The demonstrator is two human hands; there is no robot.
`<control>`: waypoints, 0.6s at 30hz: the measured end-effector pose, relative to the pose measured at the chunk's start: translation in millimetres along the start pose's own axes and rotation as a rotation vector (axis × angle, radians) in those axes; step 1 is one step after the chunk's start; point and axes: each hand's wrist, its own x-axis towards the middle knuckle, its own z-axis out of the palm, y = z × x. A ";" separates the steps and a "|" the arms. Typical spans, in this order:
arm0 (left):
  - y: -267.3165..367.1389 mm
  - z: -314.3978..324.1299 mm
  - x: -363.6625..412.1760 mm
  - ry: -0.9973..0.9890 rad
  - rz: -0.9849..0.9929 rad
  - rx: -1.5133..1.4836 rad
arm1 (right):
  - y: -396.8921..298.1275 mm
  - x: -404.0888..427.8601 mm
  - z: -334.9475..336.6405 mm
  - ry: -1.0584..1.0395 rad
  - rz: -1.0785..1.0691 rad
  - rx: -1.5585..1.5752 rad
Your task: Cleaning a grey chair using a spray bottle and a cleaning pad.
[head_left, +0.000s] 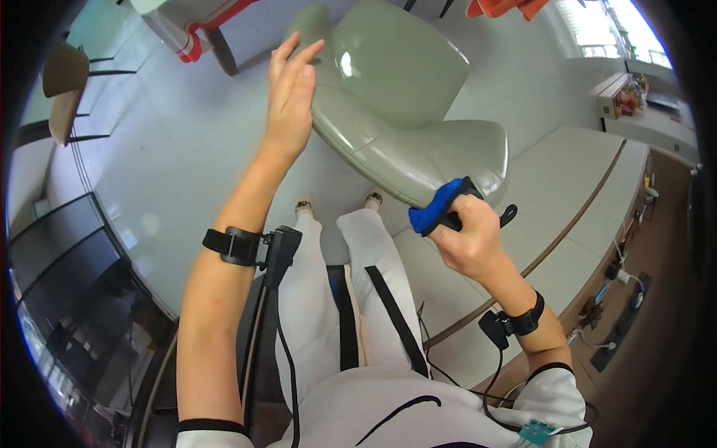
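My right hand [470, 232] grips a blue cleaning brush or pad [440, 206] with a black edge and handle, beside the lower right end of a grey-green leather chair [386, 134]. The blue side faces the chair; whether it touches the leather cannot be told. Higher up, my left hand [292, 92] is at the chair's left side, fingers apart, holding nothing. It overlaps the chair's edge in the view. Each forearm wears a black strap with a small black device and a cable.
A long pale cabinet [566, 185] runs along the right, with a power strip [622, 325] and cables behind it. Brown chairs [67, 84] stand at the upper left, near a table with a red-edged cloth [190, 33]. A dark glass-fronted unit [73, 291] is at the lower left.
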 end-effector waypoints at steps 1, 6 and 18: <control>-1.2 -1.4 -1.0 0.009 -0.004 -0.013 | -4.3 13.3 -0.8 -0.005 -0.027 0.004; -2.6 -1.7 -1.4 0.054 -0.007 -0.072 | -25.7 70.3 13.9 0.003 -0.124 -0.030; -28.0 -43.4 10.8 -0.150 0.131 0.086 | -44.8 105.4 25.4 -0.058 -0.086 -0.040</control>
